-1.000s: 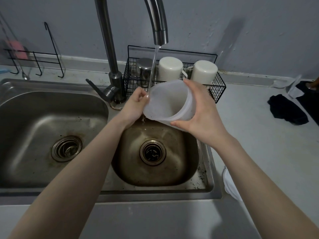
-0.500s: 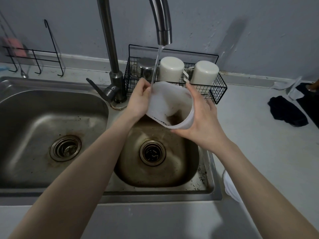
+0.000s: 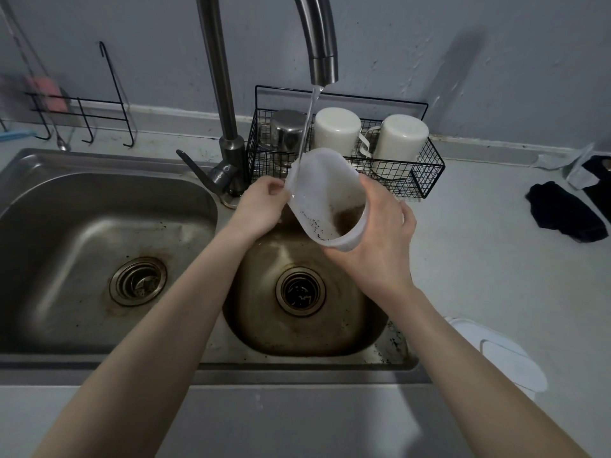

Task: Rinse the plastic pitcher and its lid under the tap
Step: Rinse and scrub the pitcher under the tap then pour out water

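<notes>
A translucent white plastic pitcher (image 3: 325, 196) is held tilted over the small right sink basin (image 3: 307, 328), its mouth facing up and left. Brown dregs and dark specks lie inside near its lower wall. A thin stream of water (image 3: 305, 133) runs from the tap spout (image 3: 322, 66) onto the pitcher's left rim. My left hand (image 3: 261, 208) pinches that left rim. My right hand (image 3: 380, 233) wraps around the pitcher's base and right side. The white lid (image 3: 502, 358) lies flat on the counter at the lower right, beyond my right forearm.
A black wire basket (image 3: 426, 173) behind the basin holds a steel cup and two upturned white mugs. The large left basin (image 3: 99, 246) has its own drain. The tap lever (image 3: 195, 170) points left. A dark cloth (image 3: 565, 216) lies on the right counter. A wire rack (image 3: 82, 110) stands back left.
The pitcher has turned from lying nearly sideways to more mouth-up, so the brown dregs inside now show. My left hand shifted along the rim. Water keeps running.
</notes>
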Available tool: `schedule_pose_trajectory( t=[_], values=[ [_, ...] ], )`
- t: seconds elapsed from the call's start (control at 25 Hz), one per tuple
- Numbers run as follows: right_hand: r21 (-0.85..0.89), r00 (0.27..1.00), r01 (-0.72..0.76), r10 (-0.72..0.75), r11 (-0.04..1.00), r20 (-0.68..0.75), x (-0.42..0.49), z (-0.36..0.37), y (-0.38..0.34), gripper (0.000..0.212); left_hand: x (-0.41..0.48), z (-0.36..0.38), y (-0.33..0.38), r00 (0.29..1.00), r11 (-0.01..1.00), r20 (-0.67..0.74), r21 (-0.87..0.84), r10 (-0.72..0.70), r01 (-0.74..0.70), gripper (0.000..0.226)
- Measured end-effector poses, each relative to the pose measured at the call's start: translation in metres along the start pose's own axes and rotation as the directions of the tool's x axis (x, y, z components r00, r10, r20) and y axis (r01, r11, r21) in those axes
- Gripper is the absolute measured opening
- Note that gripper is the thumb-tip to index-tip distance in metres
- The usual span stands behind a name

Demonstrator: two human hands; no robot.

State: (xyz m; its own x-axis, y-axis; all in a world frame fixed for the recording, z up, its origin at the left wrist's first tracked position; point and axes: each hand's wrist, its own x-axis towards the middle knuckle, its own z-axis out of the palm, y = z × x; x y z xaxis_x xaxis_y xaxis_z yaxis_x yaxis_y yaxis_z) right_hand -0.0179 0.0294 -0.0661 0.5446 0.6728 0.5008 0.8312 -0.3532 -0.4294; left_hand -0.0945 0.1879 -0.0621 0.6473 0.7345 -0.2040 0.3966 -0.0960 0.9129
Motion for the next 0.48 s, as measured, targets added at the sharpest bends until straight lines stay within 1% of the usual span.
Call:
schedule_pose_trajectory(
  t=[0.08,0.2,0.32,0.48],
  values=[
    [-0.094,0.999,0.034,-0.035,0.995,-0.013,-0.001,0.005,0.001,0.092,-0.005,-0.003,0.003,0.993,0.996,0.084,0.035,-0.079,0.076,0.018],
    [-0.204,0.995,0.057,-0.073,0.977,-0.071,-0.001,0.013,0.0,0.09,-0.005,0.001,0.007,0.977,0.99,0.171,-0.047,-0.125,0.134,0.021],
    [-0.272,0.989,0.069,-0.101,0.96,-0.106,-0.004,0.018,-0.002,0.089,-0.001,0.008,0.006,0.981,0.981,0.146,-0.127,-0.126,0.145,0.012],
    [-0.36,0.991,0.059,-0.098,0.931,-0.09,-0.003,0.017,-0.001,0.096,0.001,0.018,-0.003,0.987,0.986,0.139,-0.136,-0.081,0.1,0.022]
  ],
)
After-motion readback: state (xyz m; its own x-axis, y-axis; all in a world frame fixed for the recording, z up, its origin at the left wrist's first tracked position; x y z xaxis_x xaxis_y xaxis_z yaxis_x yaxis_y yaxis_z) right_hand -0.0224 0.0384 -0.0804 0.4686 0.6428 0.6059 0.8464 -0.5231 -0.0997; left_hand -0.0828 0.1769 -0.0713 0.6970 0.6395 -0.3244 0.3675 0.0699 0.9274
